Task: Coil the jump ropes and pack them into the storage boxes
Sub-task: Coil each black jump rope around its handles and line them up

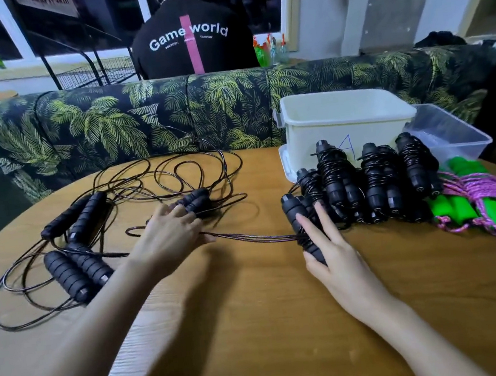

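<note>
Wood-grain table [255, 312], glossy cords [175, 168]

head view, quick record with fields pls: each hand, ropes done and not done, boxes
left hand: fingers straight over a loose handle pair; cord strands run out from under it, grip hidden
right hand: holds the partly wound rope by its handles
loose black ropes: three handle pairs, cords tangled, left part of table
wound black ropes: bundles in front of white box
green-handled ropes: wound, pink cord, far right
white box: open, bottom hidden
clear box: right of white box, nothing seen inside
</note>
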